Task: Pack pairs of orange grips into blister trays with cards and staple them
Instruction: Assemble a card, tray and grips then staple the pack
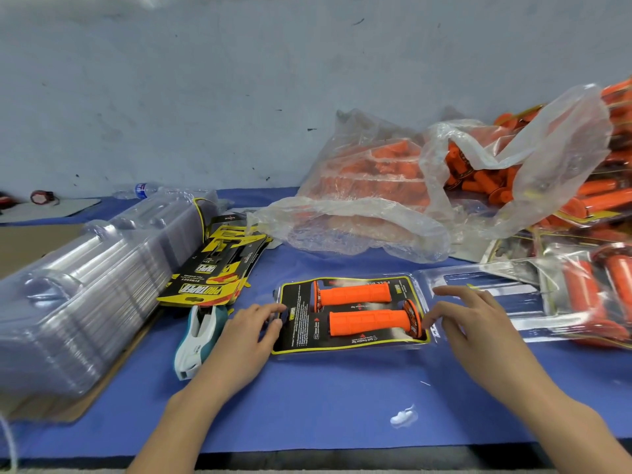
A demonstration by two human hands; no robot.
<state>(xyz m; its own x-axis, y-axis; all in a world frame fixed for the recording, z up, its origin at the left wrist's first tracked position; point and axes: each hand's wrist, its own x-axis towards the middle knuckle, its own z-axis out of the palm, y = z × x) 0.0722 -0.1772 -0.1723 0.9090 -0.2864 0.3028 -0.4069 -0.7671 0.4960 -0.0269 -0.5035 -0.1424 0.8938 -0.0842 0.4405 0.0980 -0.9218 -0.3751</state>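
A clear blister tray point(345, 350) lies on the blue table in front of me, holding a black-and-yellow card point(297, 323) and two orange grips, the far grip point(352, 294) and the near grip point(371, 322). My left hand point(246, 340) touches the tray's left edge with its fingertips. My right hand point(475, 319) hovers at the tray's right end, fingers spread, its thumb by the near grip's flange. The tray's open lid point(478, 289) lies flat to the right.
A white and teal stapler point(198, 336) lies left of my left hand. Behind it are a fan of cards point(212, 271) and a long stack of empty trays point(82, 289). Plastic bags of loose orange grips point(383, 179) sit at the back, packed trays point(588, 295) at right.
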